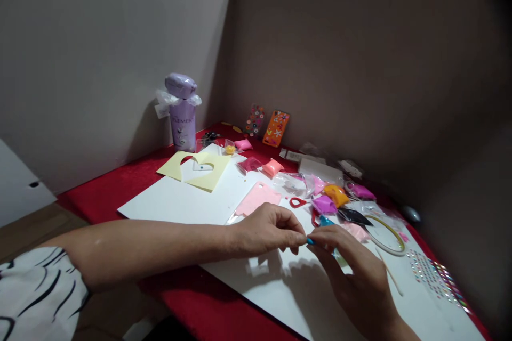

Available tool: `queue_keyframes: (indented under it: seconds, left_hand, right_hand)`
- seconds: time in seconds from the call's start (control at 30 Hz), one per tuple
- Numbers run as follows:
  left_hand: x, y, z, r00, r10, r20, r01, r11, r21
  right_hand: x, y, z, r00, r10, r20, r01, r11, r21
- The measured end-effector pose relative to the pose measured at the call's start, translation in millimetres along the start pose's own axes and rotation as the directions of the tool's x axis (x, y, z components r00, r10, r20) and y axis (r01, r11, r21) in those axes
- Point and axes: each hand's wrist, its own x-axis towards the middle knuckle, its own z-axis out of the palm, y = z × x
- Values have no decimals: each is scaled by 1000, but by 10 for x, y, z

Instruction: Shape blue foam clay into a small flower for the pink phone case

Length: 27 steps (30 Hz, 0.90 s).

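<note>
A small blue piece [310, 241] shows between the fingertips of both hands, above the white board [192, 205]. My left hand [270, 229] reaches in from the left, its thumb and forefinger pinched together at the piece's left side. From the right, my right hand [348, 261] has its thumb and forefinger closed on the blue piece. Behind my left hand lies a phone case covered in pink [258, 197]. Red-handled scissors [297, 202] and a blue packet [327, 221] are just beyond the fingers, partly hidden.
Colored clay packets [336, 195] spread behind the hands. A yellow paper with a heart cutout [170, 168] lies at left, near a purple bottle [184, 128]. Two decorated cases [276, 128] lean on the wall. A ring [400, 248], a stick [390, 273] and gem stickers [430, 274] lie right.
</note>
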Motion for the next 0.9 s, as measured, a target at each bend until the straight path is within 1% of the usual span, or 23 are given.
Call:
queue_keyframes:
  seconds: [0.1, 0.23, 0.33, 0.43, 0.57, 0.67, 0.73, 0.9]
  left_hand:
    - [-4, 15, 13, 1000, -4, -9, 4, 1000, 7]
    - [-14, 9, 7, 1000, -6, -5, 6, 1000, 26]
    - [-22, 6, -2, 1000, -8, 9, 8, 1000, 25]
    - [-28, 16, -3, 1000, -9, -11, 10, 1000, 29]
    - [-33, 27, -4, 999, -37, -2, 37, 999, 39]
    - [-38, 25, -9, 999, -46, 2, 46, 997, 56]
    - [-41, 21, -14, 999, -52, 8, 51, 997, 63]
    - [-38, 11, -16, 999, -50, 5, 50, 998, 45]
  right_hand:
    - [9, -16, -4, 1000, 7, 2, -7, 1000, 30]
    - [13, -40, 13, 998, -29, -48, 29, 1000, -3]
    - [-4, -40, 31, 998, -48, -40, 46, 999, -29]
    - [-11, -43, 33, 998, -50, -39, 47, 997, -59]
    - [-1, -60, 15, 996, -71, -62, 67, 996, -66]
    - [5, -74, 10, 995, -61, -73, 56, 996, -69]
    - [8, -82, 14, 997, -53, -60, 49, 996, -68]
    - [1, -81, 32, 998, -32, -49, 29, 997, -68]
